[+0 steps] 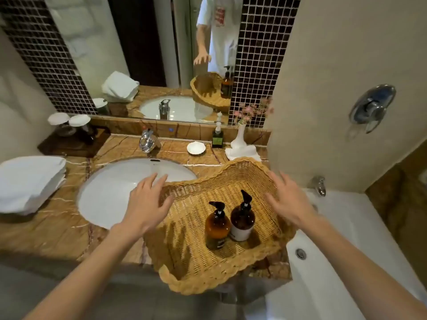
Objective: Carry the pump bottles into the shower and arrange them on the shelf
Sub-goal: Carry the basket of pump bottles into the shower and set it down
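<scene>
Two amber pump bottles with black pumps stand upright side by side in a woven wicker basket [249, 172] on the marble counter. The left bottle [217, 227] carries a dark label, the right bottle [242, 221] a white one. My left hand [147, 204] hovers with fingers spread at the basket's left rim, over the edge of the sink. My right hand [288, 202] hovers with fingers spread over the basket's right rim. Neither hand holds anything, and neither touches a bottle.
A white sink [120, 188] with a chrome tap [147, 140] lies left of the basket. Folded towels [30, 183] sit at far left. Behind stand a small dish [196, 148], a soap dispenser [217, 135] and a white vase [240, 137]. A bathtub [342, 227] adjoins on the right.
</scene>
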Demonstrator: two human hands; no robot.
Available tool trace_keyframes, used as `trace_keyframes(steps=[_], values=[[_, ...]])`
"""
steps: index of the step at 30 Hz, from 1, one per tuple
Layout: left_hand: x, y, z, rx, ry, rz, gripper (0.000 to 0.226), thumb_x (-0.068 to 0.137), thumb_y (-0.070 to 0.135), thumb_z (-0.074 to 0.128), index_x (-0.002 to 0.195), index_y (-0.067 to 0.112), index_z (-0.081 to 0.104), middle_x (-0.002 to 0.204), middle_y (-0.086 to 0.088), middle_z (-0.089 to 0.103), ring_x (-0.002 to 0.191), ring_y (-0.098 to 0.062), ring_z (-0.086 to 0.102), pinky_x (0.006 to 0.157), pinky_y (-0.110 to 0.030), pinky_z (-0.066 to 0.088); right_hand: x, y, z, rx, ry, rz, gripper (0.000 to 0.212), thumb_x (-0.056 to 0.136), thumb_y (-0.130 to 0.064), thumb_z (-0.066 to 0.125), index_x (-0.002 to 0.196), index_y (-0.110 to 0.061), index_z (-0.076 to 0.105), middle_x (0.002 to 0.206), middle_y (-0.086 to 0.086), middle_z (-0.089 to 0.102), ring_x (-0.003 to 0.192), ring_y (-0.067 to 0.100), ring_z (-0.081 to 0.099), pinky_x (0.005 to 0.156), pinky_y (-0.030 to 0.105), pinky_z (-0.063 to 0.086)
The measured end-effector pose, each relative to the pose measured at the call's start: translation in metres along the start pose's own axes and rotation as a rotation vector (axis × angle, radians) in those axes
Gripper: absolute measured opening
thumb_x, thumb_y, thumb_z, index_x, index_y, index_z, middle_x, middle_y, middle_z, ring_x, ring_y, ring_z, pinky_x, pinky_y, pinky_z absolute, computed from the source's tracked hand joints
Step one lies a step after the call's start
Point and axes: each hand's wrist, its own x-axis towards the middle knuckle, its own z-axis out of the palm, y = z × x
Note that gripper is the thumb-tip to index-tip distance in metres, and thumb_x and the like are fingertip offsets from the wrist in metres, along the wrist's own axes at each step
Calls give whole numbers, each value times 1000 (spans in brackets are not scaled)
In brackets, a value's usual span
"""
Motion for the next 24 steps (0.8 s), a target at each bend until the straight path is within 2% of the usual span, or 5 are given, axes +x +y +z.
trace_keyframes(steps=[4,10,14,17,24], values=[[-18,-6,22,38,-13,-162,63,89,50,44,145,25,28,151,-11,32,138,-31,27,111,-50,26,16,18,8,70,-25,-16,72,88,-42,55,148,-24,18,149,12,34,134,31,36,107,46,30],[-48,-18,50,57,-37,-379,67,88,54,40,147,30,19,155,-15,22,140,-38,20,113,-54,18,35,35,30,111,-49,-27,66,86,-27,60,143,-24,27,136,9,48,119,26,50,98,44,46],[-53,-19,60,-26,-87,-488,72,86,50,47,147,35,12,155,-16,16,138,-40,24,110,-55,25,41,41,42,96,-78,4,63,88,-22,56,142,-24,24,129,13,50,112,29,52,92,46,49],[-52,-19,68,-128,-125,-535,72,85,44,51,145,36,13,156,-13,12,133,-41,36,107,-52,35,45,45,49,55,-119,31,62,88,-21,53,141,-22,22,126,18,49,111,34,50,88,47,49],[-48,-13,75,-273,-142,-558,68,88,29,54,146,27,18,148,-9,26,126,-30,45,100,-42,43,52,55,57,-3,-133,39,65,85,-13,53,142,-23,24,118,20,50,105,35,48,80,46,51]])
